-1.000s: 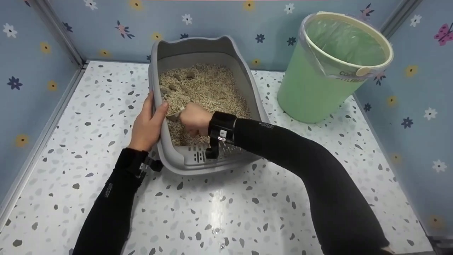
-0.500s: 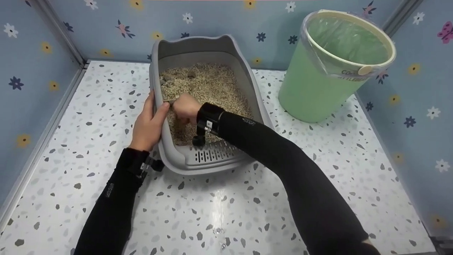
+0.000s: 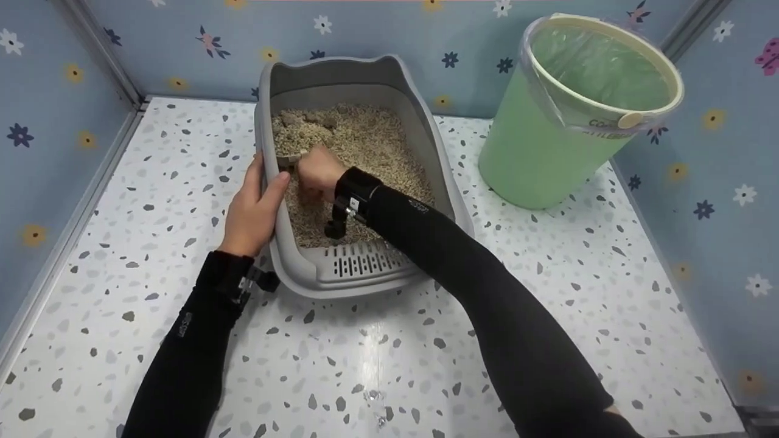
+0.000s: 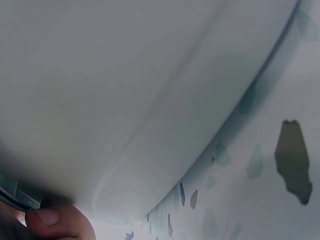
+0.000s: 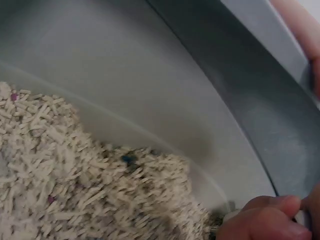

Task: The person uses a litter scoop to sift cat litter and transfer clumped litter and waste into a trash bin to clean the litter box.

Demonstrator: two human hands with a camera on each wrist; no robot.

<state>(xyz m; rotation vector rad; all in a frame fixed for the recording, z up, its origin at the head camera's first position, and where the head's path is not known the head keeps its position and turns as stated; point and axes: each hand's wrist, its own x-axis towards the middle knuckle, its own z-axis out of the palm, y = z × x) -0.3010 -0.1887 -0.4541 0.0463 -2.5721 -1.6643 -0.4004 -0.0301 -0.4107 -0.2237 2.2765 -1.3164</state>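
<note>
A grey litter box (image 3: 359, 288) stands on the floor, partly filled with pale pellet litter (image 3: 377, 146). My left hand (image 3: 251, 216) grips its left rim, thumb on top and fingers down the outside; the left wrist view shows a finger (image 4: 62, 222) against the outer wall. Inside the box, my right hand (image 3: 319, 170) is curled round a scoop (image 3: 291, 159), whose visible part lies close to the left wall. The hand hides most of the scoop. In the right wrist view, litter (image 5: 60, 185) is heaped along the wall near my curled fingers (image 5: 265, 225).
To the right stands a green bin (image 3: 541, 146) lined with a clear bag. A blue flowered wall (image 3: 389, 30) runs behind the box, with side walls left and right. The floor (image 3: 292, 365) is white and speckled.
My right hand has moved away from me and slightly left with the scoop, along the left wall. Litter has been pushed toward the back left. My left hand keeps its grip on the rim.
</note>
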